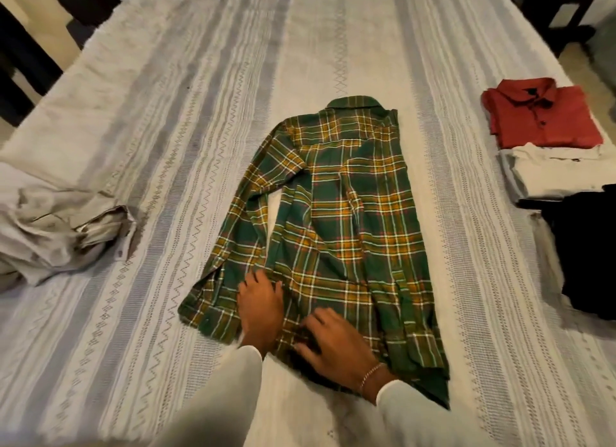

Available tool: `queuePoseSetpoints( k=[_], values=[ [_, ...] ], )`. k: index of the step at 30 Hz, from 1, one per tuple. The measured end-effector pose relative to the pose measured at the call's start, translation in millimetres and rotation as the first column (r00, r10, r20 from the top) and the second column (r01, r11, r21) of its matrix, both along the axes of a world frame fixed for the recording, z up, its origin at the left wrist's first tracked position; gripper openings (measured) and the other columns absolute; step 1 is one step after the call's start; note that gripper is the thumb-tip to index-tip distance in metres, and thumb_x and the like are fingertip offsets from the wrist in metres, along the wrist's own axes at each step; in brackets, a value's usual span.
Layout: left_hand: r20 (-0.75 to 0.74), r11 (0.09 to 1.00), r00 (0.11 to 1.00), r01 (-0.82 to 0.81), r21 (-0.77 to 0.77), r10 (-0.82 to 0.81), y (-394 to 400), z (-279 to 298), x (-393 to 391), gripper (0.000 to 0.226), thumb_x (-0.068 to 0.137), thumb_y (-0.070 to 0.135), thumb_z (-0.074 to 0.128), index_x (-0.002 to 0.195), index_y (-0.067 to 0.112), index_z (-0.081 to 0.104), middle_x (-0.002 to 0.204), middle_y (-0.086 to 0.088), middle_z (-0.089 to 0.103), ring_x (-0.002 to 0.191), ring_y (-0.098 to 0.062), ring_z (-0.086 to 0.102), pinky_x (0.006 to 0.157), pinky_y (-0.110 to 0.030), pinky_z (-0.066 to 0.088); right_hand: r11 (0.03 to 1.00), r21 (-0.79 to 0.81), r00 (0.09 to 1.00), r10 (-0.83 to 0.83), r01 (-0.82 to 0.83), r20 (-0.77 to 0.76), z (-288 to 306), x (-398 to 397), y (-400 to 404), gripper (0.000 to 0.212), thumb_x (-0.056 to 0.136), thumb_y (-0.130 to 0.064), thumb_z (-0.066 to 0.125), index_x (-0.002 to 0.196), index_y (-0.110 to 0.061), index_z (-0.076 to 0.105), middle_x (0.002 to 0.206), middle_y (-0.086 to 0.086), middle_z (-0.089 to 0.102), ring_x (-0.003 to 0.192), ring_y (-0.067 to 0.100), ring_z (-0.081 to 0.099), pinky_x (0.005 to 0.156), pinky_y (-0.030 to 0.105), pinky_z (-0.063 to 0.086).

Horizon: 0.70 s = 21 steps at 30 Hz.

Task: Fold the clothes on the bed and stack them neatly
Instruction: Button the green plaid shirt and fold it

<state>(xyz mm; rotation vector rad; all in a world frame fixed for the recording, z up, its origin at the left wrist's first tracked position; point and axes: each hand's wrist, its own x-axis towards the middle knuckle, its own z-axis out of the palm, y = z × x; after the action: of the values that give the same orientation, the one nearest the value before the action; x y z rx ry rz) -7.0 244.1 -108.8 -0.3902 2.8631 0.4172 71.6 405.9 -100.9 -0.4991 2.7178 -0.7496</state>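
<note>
Right hand (336,338) and left hand (260,305), fingers spread, are pressing the green-and-yellow plaid flannel shirt (340,220) hem at 6 o'clock, possibly pinching; smoothing flat first should keep folds even.

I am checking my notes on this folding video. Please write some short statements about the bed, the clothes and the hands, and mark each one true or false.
1. Both hands rest on the plaid shirt. True.
2. The plaid shirt's collar points toward the person. False: the collar lies at the far end.
3. A red shirt tops the stack on the right. True.
4. The crumpled grey garment lies on that stack. False: it lies alone at the bed's left side.
</note>
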Motion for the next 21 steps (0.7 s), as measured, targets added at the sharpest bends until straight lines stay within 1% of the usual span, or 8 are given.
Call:
queuePoseSetpoints(
  k=[3,5,7,11,14,16,18,21],
  values=[
    [0.092,0.999,0.996,-0.016,0.049,0.012,-22.5,-1.9,-7.5,0.055,0.100,0.036,0.058,0.141,0.003,0.043,0.142,-0.020,0.050,0.129,-0.037,0.051,0.107,-0.044,0.042,0.999,-0.029,0.989,-0.016,0.021,0.148,-4.8,-5.8,-51.2,0.052,0.096,-0.057,0.052,0.131,-0.019,0.056,0.128,0.005,0.056,0.113,0.023,0.053,0.100,0.037,0.049],
    [0.137,0.997,0.990,0.009,0.079,-0.019,-37.1,-1.3,-9.7,0.046,0.095,0.033,0.067,0.127,0.002,0.057,0.126,-0.020,0.063,0.117,-0.038,0.061,0.099,-0.044,0.048,0.999,0.016,0.980,-0.052,0.050,0.191,-11.8,-4.0,-79.2,0.059,0.096,-0.061,0.052,0.138,-0.021,0.052,0.137,0.005,0.055,0.121,0.025,0.052,0.107,0.039,0.045],
    [0.150,0.989,0.986,0.050,0.142,-0.072,-51.3,1.6,-14.2,0.037,0.090,0.032,0.073,0.110,0.001,0.067,0.113,-0.018,0.070,0.105,-0.037,0.066,0.092,-0.043,0.052,0.991,0.064,0.968,-0.127,0.115,0.217,-16.6,-3.6,-100.8,0.057,0.096,-0.060,0.053,0.140,-0.023,0.051,0.139,0.005,0.055,0.123,0.026,0.052,0.110,0.039,0.043],
    [0.164,0.960,0.978,0.084,0.267,-0.132,-70.2,3.9,-18.9,0.027,0.086,0.027,0.077,0.089,0.001,0.073,0.093,-0.016,0.073,0.090,-0.032,0.070,0.084,-0.038,0.054,0.965,0.108,0.958,-0.252,0.239,0.137,-22.2,-5.4,-123.5,0.044,0.104,-0.050,0.045,0.137,-0.023,0.053,0.134,0.004,0.059,0.118,0.024,0.055,0.107,0.034,0.044],
    [0.167,0.932,0.975,0.078,0.355,-0.146,-80.1,2.8,-18.5,0.028,0.083,0.021,0.076,0.067,-0.001,0.070,0.069,-0.018,0.071,0.069,-0.033,0.070,0.074,-0.039,0.058,0.973,0.119,0.972,-0.211,0.199,0.103,-21.2,-6.9,-125.6,0.040,0.108,-0.042,0.040,0.139,-0.021,0.052,0.133,0.005,0.060,0.117,0.022,0.057,0.108,0.031,0.044],
    [0.171,0.925,0.974,0.078,0.373,-0.151,-86.3,4.4,-19.0,0.032,0.081,0.018,0.075,0.055,0.003,0.065,0.061,-0.018,0.067,0.062,-0.033,0.067,0.072,-0.041,0.058,0.979,0.093,0.979,-0.188,0.181,0.077,-19.0,-5.1,-123.8,0.039,0.107,-0.042,0.040,0.136,-0.020,0.055,0.130,0.005,0.061,0.114,0.022,0.058,0.107,0.030,0.043],
    [0.200,0.925,0.968,0.070,0.374,-0.154,-89.3,10.0,-19.8,0.038,0.082,0.019,0.076,0.049,0.012,0.058,0.058,-0.013,0.062,0.058,-0.028,0.062,0.072,-0.039,0.058,0.984,0.054,0.984,-0.172,0.170,0.053,-13.0,-1.4,-123.1,0.053,0.104,-0.054,0.029,0.130,-0.019,0.059,0.124,0.005,0.064,0.109,0.021,0.058,0.103,0.029,0.043],
    [0.252,0.931,0.949,0.094,0.352,-0.191,-89.6,13.3,-18.6,0.031,0.086,0.027,0.076,0.063,0.009,0.063,0.069,-0.008,0.062,0.066,-0.020,0.058,0.071,-0.031,0.053,0.986,-0.033,0.985,-0.160,0.162,0.061,-9.7,2.2,-123.0,0.084,0.089,-0.071,0.005,0.123,-0.020,0.062,0.119,0.003,0.064,0.101,0.015,0.055,0.094,0.023,0.039]
  ],
)
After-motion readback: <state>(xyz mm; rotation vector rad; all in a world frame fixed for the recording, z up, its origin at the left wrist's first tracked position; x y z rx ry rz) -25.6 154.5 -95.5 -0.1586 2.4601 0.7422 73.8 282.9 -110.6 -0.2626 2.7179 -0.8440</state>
